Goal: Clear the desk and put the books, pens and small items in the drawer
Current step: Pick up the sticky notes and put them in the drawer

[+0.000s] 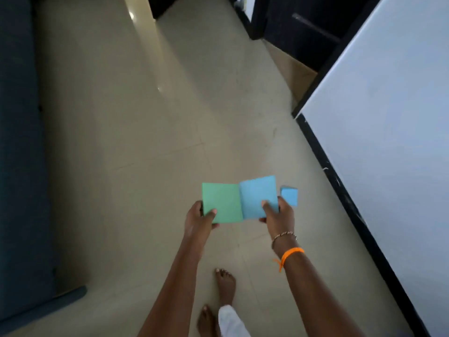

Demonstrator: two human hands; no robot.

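My left hand (pixel 200 216) grips a green pad of paper (pixel 221 203) by its lower left corner, thumb on top. Beside it, my right hand (pixel 278 214) holds a blue pad (pixel 257 197), thumb pressed on its lower right. A smaller blue block (pixel 289 195) sticks out past my right hand's fingers; how it is held is hidden. Both pads are carried over the floor in front of me, edges touching.
A white desk top (pixel 388 117) with a black edge runs along the right. Dark cabinet fronts (pixel 303 23) stand at the far right. A dark blue sofa (pixel 19 166) lines the left. Beige tiled floor (pixel 145 117) lies between, with my bare feet (pixel 224 285) below.
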